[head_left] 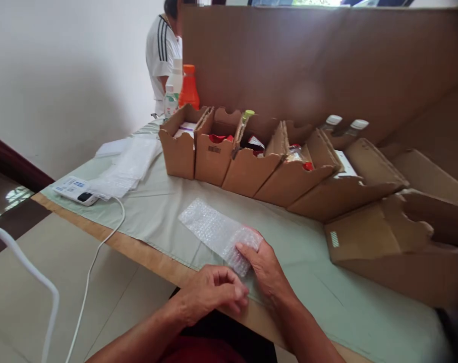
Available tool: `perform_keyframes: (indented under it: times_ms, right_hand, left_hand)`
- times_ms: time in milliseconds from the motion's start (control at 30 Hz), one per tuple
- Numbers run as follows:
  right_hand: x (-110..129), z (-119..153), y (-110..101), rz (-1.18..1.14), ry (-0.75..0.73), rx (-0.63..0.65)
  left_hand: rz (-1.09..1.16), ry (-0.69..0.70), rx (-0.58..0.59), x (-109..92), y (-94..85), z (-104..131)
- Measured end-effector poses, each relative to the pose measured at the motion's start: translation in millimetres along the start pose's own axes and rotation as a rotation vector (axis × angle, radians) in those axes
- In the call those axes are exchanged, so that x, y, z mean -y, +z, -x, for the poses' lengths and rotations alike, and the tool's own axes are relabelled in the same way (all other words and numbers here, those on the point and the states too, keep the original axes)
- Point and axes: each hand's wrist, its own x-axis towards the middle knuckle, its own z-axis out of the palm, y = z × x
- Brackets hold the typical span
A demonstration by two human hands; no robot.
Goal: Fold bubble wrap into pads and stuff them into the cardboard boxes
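Note:
A clear bubble wrap bag (210,227) lies slanting over the green cloth near the table's front edge. My right hand (261,259) grips its near right end, thumb on top; a bit of red shows at the fingertips. Just below that end is my left hand (217,292), its fingers curled together by the table edge; whether anything small is between them is hidden. Farther left, a loose pile of flat bubble wrap bags (128,164) rests on the cloth.
Open cardboard bins (214,159) holding small packages line the table's back. A phone or power bank (75,190) with a white cable (96,252) lies at left. An orange bottle (189,88) stands behind, near a person in a white shirt (161,50). Tall cardboard (259,60) rises behind the bins.

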Motion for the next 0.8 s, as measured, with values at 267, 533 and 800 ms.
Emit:
perform_keyframes:
  times_ms: [267, 533, 800]
  right_hand:
    - [5, 0, -73, 0.554, -0.061, -0.016]
    - [-6, 11, -115, 0.763, -0.128, -0.269]
    - [-17, 32, -131, 0.844, -0.293, -0.425]
  left_hand:
    - [-0.946, 0.501, -0.259, -26, -46.6, -14]
    - [-1.443, 0.833, -0.326, -19, -48.3, -68]
    - [-1.512, 0.891, -0.335, -14, -42.2, -75]
